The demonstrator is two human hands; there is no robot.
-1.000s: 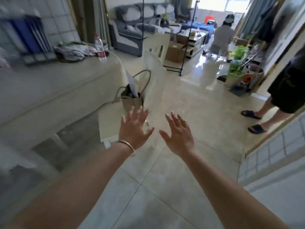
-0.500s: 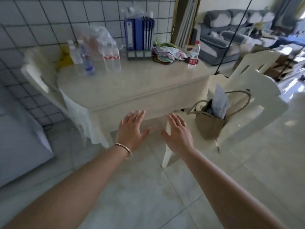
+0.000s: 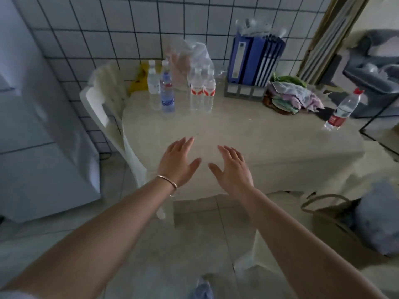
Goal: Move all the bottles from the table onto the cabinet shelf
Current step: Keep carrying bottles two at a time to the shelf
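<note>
Several plastic bottles stand at the back of the beige table (image 3: pixel 248 134): a clear one (image 3: pixel 153 83), a blue-labelled one (image 3: pixel 167 91), and two with red-and-white labels (image 3: pixel 196 91) (image 3: pixel 209 91). Alone at the table's right edge stands a red-capped bottle with a red label (image 3: pixel 343 110). My left hand (image 3: pixel 178 161), with a bracelet on its wrist, and my right hand (image 3: pixel 234 169) hover palm-down over the table's front edge, fingers spread, holding nothing. No cabinet shelf is in view.
Blue binders (image 3: pixel 254 59) in a grey rack and a heap of cloth on a basket (image 3: pixel 291 98) sit at the table's back right. A white chair (image 3: pixel 103 108) stands at its left, a white appliance (image 3: pixel 36 137) beyond it. A brown bag (image 3: pixel 336 225) rests lower right.
The view has swung left from the living room to the table and drawn nearer. Both hands stay open and now reach over the table's front edge.
</note>
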